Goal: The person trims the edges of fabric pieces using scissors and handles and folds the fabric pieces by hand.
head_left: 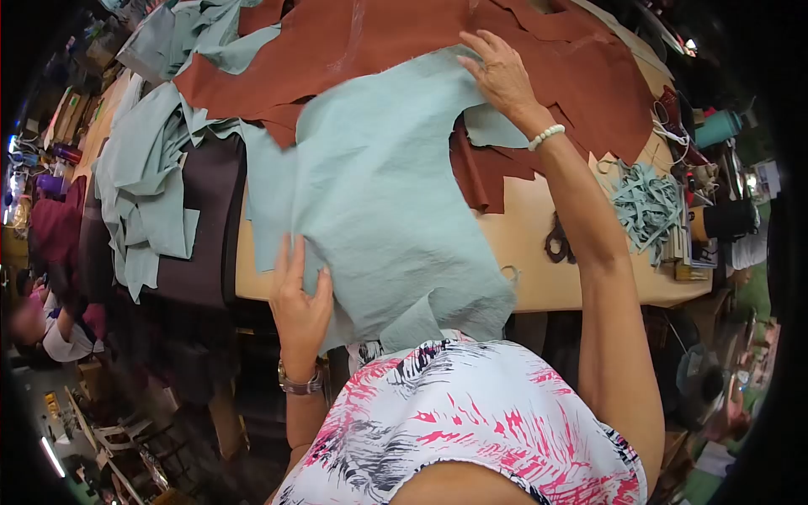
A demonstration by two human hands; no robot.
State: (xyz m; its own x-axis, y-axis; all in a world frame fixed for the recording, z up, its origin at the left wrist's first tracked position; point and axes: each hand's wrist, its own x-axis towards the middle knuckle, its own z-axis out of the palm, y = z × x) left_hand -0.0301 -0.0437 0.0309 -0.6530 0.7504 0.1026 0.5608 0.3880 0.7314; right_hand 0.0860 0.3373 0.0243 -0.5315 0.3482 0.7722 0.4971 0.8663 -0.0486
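A pale green cut piece of fabric (379, 185) spreads from my lap over the table edge, its far edge on brown fabric. My left hand (301, 311) is at its lower left side, fingers stretched out and apart, fingertips at the cloth's edge. Farther off, my right hand (502, 80) touches the upper right corner of the same piece, its fingers extended and slightly spread. Beyond the hands lie layered brown fabric pieces (404, 38). A folded flap of the green cloth rests at my lap.
More green fabric (143, 177) hangs over a dark surface (206, 215) on the left. On the tan table (539, 278) lie dark-handled scissors (558, 241) and a heap of green strips (646, 206). A teal bottle (717, 128) is at right. Another person (63, 332) is at far left.
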